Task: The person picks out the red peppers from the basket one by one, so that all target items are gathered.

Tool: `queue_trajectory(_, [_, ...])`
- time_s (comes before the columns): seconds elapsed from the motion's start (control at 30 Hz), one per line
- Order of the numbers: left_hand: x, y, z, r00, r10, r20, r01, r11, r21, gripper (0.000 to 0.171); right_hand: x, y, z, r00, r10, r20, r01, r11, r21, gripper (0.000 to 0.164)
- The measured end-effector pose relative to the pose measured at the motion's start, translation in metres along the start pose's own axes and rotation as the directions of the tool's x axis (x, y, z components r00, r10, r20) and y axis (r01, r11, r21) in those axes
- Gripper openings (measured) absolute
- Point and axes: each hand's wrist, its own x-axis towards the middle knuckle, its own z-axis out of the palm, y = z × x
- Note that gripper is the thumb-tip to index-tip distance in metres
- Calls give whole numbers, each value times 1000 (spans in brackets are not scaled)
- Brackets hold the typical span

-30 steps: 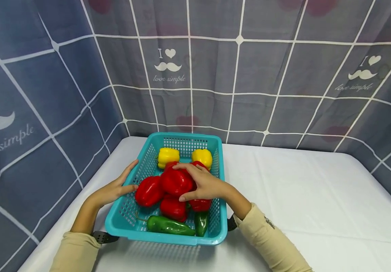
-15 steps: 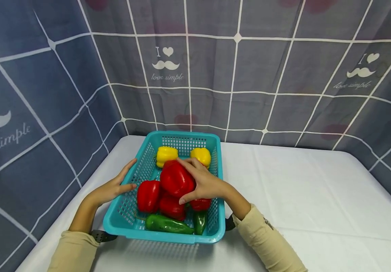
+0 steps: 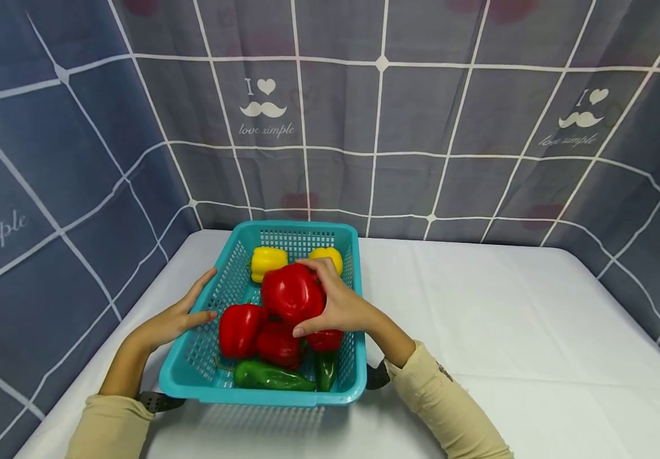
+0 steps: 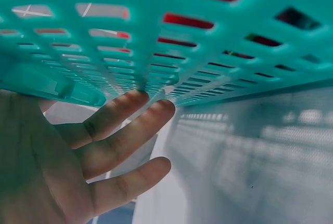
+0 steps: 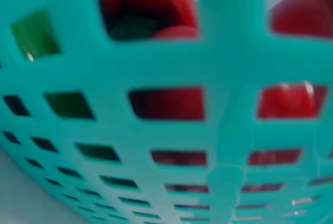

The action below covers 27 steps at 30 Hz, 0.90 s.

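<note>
A turquoise plastic basket holds several bell peppers and two long green peppers. My right hand grips a large red bell pepper, thumb at its near side and fingers over the far side. Below it lie another red bell pepper at the left and more red ones partly covered. My left hand lies along the basket's left side, thumb over the rim. In the left wrist view its fingers stretch out fairly straight beside the perforated wall. The right wrist view shows only the basket wall with peppers behind; the right hand is mostly hidden there.
Yellow bell peppers sit at the basket's far end. Green peppers lie at its near end. The basket stands on a white-covered table. Grey checked cloth hangs behind and at both sides.
My right hand has raised the red bell pepper slightly off the pile and turned it. The left red bell pepper has tipped more upright. The left hand stays at the rim; the view shifts slightly.
</note>
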Motion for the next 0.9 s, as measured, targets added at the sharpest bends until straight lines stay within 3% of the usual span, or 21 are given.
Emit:
queue_trajectory(0.2, [-2, -3, 0, 1000, 0, 4, 0, 1000, 4, 79, -5, 5, -6, 999, -35, -35, 42, 979, 200, 93])
queue_trajectory(0.3, [-2, -2, -2, 1000, -1, 1, 1, 1000, 2, 80, -6, 7, -12, 997, -57, -58, 69, 969, 239, 96])
queue_trajectory(0.5, [0, -1, -2, 1000, -1, 1, 1, 1000, 4, 80, -12, 10, -25, 988, -109, -105, 132, 963, 236, 96])
queue_trajectory(0.9, [-1, 0, -2, 1000, 5, 7, -5, 1000, 4, 80, -35, 22, -55, 978, -82, -194, 118, 976, 182, 97])
